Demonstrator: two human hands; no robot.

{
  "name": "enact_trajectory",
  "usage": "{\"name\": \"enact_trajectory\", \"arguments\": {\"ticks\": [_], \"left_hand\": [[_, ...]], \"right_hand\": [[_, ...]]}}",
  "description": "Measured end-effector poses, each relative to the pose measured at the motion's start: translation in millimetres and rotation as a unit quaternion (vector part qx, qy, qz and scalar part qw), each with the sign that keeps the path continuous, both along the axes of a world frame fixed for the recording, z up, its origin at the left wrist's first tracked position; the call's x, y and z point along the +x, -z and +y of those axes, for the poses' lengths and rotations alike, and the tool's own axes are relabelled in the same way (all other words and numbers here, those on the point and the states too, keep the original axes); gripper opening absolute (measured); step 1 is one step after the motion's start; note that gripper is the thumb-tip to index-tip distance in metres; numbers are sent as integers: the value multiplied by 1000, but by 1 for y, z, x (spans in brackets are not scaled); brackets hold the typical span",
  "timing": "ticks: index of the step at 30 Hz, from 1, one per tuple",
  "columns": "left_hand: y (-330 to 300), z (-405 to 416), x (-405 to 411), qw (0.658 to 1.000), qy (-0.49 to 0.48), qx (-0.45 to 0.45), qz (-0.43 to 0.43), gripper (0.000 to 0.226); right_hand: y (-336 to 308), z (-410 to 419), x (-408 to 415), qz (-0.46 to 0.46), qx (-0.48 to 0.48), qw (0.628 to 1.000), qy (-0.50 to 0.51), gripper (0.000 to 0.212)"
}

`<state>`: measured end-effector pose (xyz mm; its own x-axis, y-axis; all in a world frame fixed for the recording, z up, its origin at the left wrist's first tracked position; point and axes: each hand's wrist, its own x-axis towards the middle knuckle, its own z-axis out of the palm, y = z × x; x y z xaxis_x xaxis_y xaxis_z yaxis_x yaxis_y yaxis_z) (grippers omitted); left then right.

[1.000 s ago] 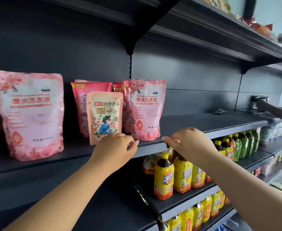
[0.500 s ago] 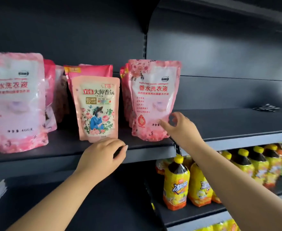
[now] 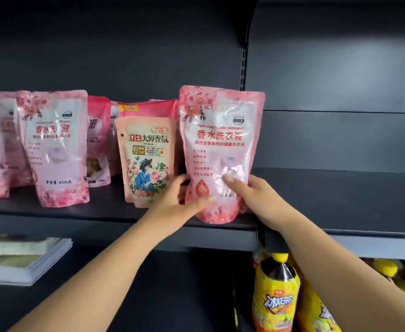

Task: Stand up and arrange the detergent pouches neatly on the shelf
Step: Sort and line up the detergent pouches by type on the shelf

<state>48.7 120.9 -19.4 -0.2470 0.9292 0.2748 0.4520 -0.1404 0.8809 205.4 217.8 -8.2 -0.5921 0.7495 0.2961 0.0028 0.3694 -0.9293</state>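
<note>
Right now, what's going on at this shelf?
A person is tidying detergent pouches on a dark shelf. Both hands grip the lower part of a large pink pouch, the left hand on its left side and the right hand on its right, holding it upright at the shelf's front edge. A smaller peach pouch stands just left of it, with more pink pouches further left.

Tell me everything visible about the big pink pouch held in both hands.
The big pink pouch is glossy, crinkled plastic with blossom print, a pale centre panel and red Chinese lettering. It stands upright at the shelf front edge, beside the smaller peach pouch. The left hand and right hand grip its lower part, thumbs across the front.
</note>
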Motion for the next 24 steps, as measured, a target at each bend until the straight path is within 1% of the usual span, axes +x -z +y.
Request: {"name": "enact_trajectory", "arguments": {"ticks": [2, 3, 5, 6, 7, 9, 10, 11, 12, 13, 14, 15, 16, 17, 20, 22, 24], "left_hand": [[-4, 4, 7, 1000, 16, -3, 3, 57], [-5, 5, 9, 1000, 6, 13, -8, 52], [-4, 5, 12, 996, -46, 71, -39, 46], [-1, 6, 12, 991, -72, 102, -44, 43], [1, 4, 14, 987, -92, 124, -48, 43], [6, 4, 13, 978, -132, 150, -61, 50], [8, 5, 11, 974, -148, 161, -66, 55], [8, 5, 10, 970, -163, 168, -65, 58], [9, 6, 9, 968, -174, 172, -59, 59], [9, 7, 9, 966, -183, 174, -55, 58], [10, 8, 9, 964, -191, 176, -50, 56], [10, 8, 11, 962, -199, 179, -44, 54], [10, 8, 12, 961, -207, 181, -39, 53], [11, 8, 13, 959, -214, 181, -34, 53], [11, 9, 15, 953, -236, 190, -15, 54], [12, 11, 20, 947, -252, 199, -11, 53], [13, 11, 23, 940, -272, 206, -6, 54]], "right_hand": [[0, 1, 0, -27, 18, 999, -40, 32], [0, 1, -2, -45, 28, 997, -54, 36], [-2, 4, -2, -79, 32, 994, -68, 40], [-3, 8, -3, -69, 20, 996, -57, 43], [-5, 12, -3, -28, -2, 999, -23, 42], [-11, 22, 0, 97, -25, 992, 80, 29], [-14, 30, 1, 123, -17, 982, 142, 25], [-18, 36, 4, 120, -24, 977, 177, 32], [-18, 46, 2, 95, -46, 977, 184, 48], [-19, 51, -1, 67, -76, 980, 170, 62], [-20, 54, -6, 41, -100, 983, 145, 70], [-20, 57, -13, 15, -107, 987, 122, 72], [-18, 60, -18, -11, -99, 989, 108, 69], [-17, 60, -22, -35, -76, 990, 110, 62], [-14, 62, -28, -79, 37, 988, 129, 43], [-14, 59, -27, -107, 92, 980, 137, 41], [-14, 57, -31, -114, 114, 977, 139, 43]]}}
